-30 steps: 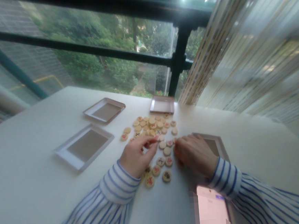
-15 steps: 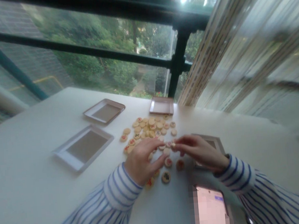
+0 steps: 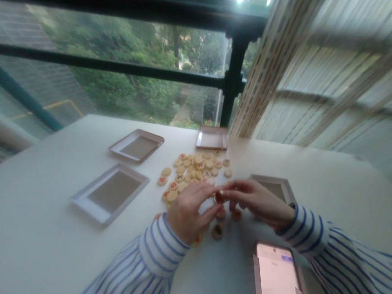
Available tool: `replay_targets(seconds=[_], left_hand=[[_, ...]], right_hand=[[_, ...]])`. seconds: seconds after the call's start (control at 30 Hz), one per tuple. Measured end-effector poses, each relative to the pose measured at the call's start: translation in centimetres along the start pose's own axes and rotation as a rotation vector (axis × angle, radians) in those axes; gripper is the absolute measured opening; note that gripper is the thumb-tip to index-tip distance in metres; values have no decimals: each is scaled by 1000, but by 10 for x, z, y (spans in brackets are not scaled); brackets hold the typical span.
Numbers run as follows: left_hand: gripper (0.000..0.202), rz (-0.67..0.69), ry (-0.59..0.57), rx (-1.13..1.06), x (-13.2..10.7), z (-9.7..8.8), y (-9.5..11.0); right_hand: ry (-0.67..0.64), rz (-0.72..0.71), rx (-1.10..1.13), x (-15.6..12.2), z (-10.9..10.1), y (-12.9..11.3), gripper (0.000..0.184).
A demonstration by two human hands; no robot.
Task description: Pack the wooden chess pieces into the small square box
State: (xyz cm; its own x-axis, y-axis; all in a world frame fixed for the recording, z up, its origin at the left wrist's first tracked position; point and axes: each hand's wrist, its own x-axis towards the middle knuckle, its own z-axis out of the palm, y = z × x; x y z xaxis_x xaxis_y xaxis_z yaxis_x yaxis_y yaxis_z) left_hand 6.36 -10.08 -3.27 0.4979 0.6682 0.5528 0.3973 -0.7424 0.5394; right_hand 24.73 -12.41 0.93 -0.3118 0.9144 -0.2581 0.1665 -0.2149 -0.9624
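Note:
My left hand arches over the near edge of a heap of round wooden xiangqi pieces, its thumb and fingers apart. My right hand reaches in from the other side, fingertips closed on one xiangqi piece that is tilted between the two hands. Whether the left fingertips touch this piece I cannot tell. Just below the hands lie a piece with a dark mark and a reddish one. Red or black characters show on several pieces; others are plain side up. My left hand hides part of the heap.
Shallow rectangular trays stand on the white table: two at left, a near one and a far one, one at the back, one partly behind my right hand. A phone lies in front. Windows and a string curtain border the table.
My right hand has moved slightly left, bringing its piece up to my left fingertips. The piece now shows a darker, reddish side. My left hand has barely shifted.

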Motion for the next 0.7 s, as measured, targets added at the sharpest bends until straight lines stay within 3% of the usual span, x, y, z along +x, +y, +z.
replay_targets(seconds=[0.13, 0.33, 0.57, 0.7], left_hand=[[25, 32, -5, 41, 2, -1, 2], [25, 130, 88, 70, 1, 3, 1], [26, 173, 112, 140, 1, 5, 2], [26, 148, 110, 167, 2, 3, -1]], right_hand=[[-3, -11, 17, 1, 1, 3, 26], [-5, -39, -41, 3, -1, 5, 29], [32, -199, -194, 3, -2, 5, 30], [131, -212, -438, 4, -7, 9, 25]])
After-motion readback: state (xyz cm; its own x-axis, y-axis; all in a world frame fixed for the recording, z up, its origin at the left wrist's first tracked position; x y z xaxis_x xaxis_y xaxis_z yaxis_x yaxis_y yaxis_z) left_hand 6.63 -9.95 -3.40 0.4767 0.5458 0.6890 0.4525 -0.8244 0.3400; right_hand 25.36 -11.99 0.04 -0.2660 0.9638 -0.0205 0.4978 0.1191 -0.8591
